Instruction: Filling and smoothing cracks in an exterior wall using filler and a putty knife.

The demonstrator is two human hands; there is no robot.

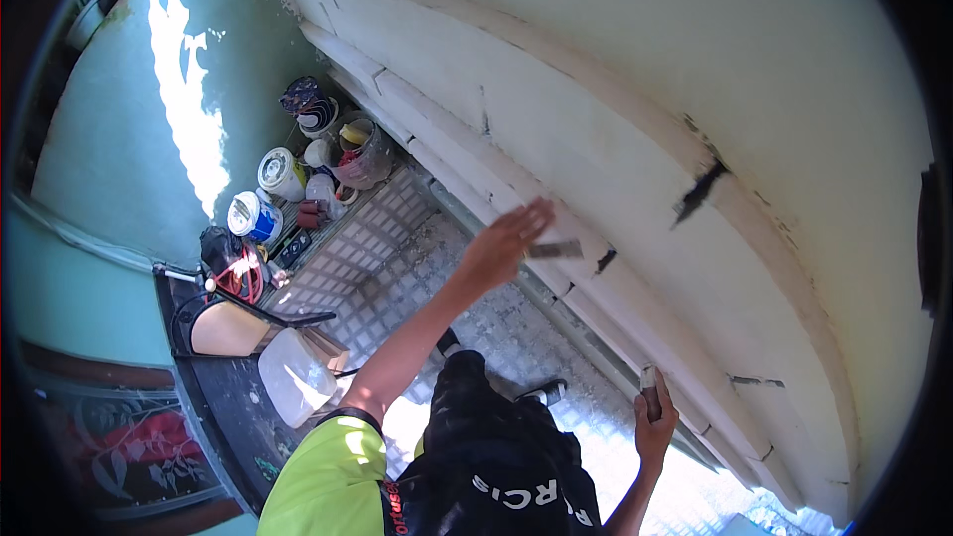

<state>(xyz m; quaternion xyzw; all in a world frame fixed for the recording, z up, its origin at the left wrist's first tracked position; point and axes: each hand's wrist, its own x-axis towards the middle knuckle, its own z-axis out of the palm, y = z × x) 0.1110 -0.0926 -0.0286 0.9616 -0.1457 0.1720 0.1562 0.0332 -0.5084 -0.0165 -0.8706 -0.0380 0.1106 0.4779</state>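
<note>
My left hand (504,240) reaches out to the pale wall moulding (615,288), fingers stretched toward its surface and slightly blurred. From its thumb side sticks a flat grey scraper blade (556,250); the handle is hidden in the hand. I cannot tell whether the fingertips touch the wall. Lower right, my right hand (655,427) is closed around a brown-handled tool (650,397) with a pale end, close to the lower moulding. Dark gaps show in the mouldings, a small one (606,260) near the blade and a larger one (703,191) higher up.
Paint buckets (282,175) and a clear tub (363,154) stand along the far teal wall (109,129). At left are a black table (223,417), a pale plastic container (296,377) and a red hose (241,278). My feet stand on a patterned tile floor (397,258).
</note>
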